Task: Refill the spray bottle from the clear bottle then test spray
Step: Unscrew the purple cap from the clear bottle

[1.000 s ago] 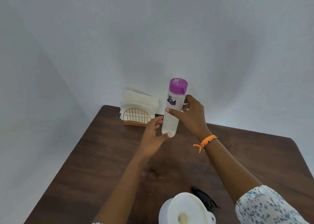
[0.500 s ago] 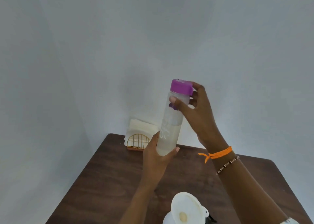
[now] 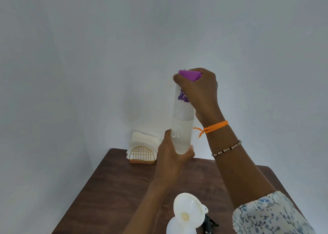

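I hold the clear bottle [image 3: 182, 127] upright in the air above the table, about half full of clear liquid. My left hand [image 3: 173, 155] grips its base. My right hand [image 3: 198, 89] wraps over its purple cap [image 3: 188, 73] from the right. Near the bottom edge stands the white spray bottle [image 3: 179, 226] with a white funnel [image 3: 188, 210] sitting in its neck. The black spray head [image 3: 209, 224] lies on the table just right of it.
A dark wooden table [image 3: 115, 189] fills the lower view, set in a corner of white walls. A gold wire napkin holder [image 3: 142, 153] with white napkins stands at the table's far left edge.
Both hands have lifted the clear bottle up off the table. My right hand has slid from the bottle's side up onto the purple cap, and the view has tilted upward.
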Demonstrator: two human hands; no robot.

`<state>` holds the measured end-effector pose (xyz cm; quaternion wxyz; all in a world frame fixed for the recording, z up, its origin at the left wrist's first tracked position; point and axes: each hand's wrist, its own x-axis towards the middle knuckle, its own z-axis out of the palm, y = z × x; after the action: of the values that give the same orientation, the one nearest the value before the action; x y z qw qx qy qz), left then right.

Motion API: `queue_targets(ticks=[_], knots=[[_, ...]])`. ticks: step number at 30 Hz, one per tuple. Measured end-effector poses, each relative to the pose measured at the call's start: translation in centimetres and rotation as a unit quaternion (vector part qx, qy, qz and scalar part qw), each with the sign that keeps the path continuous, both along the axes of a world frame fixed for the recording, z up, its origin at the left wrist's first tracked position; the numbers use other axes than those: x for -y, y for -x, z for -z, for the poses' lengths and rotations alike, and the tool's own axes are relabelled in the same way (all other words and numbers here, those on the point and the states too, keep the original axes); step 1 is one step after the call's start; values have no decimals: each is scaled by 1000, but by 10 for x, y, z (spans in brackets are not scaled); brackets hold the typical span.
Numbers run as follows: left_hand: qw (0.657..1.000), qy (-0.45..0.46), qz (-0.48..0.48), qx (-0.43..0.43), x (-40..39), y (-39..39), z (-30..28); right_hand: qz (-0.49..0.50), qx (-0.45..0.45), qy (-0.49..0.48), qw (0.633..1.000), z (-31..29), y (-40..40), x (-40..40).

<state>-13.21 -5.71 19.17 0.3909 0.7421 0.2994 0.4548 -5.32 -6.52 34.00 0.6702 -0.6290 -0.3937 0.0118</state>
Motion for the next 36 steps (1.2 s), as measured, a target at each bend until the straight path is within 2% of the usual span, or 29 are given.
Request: queue_targets(ticks=[6, 9, 11, 13, 16, 20, 21, 24, 25, 27, 32, 34, 36], knots=[[998, -9, 61, -27, -3, 7, -18, -114, -64, -38, 991, -10, -11, 14], [987, 28, 153, -28, -1, 9, -21, -303, -113, -66, 944, -15, -20, 23], [984, 38, 169, -33, 6, 8, -21, -367, -112, -57, 921, -20, -23, 30], [986, 33, 163, -19, 10, 5, -23, -389, -107, -49, 914, -25, -27, 34], [986, 29, 162, 0, 13, 1, -27, -370, -141, -46, 917, -28, -32, 37], [988, 17, 154, 7, 12, -1, -31, -381, -191, -113, 897, -21, -37, 39], [989, 12, 149, 5, 12, -2, -32, -398, -197, -132, 886, -19, -38, 41], [990, 5, 138, 1, 14, -3, -32, -487, -234, -183, 821, -19, -42, 43], [991, 3, 135, 0, 14, -3, -32, -492, -247, -195, 812, -19, -42, 43], [992, -1, 129, -7, 14, -4, -32, -453, -250, -213, 829, -19, -40, 42], [992, 1, 123, -10, 13, -7, -30, -280, -142, -185, 931, -14, -29, 39], [993, 5, 120, -13, 13, -8, -31, -251, -127, -183, 942, -13, -27, 39], [993, 14, 117, -12, 12, -9, -31, -271, -130, -180, 936, -12, -28, 42]])
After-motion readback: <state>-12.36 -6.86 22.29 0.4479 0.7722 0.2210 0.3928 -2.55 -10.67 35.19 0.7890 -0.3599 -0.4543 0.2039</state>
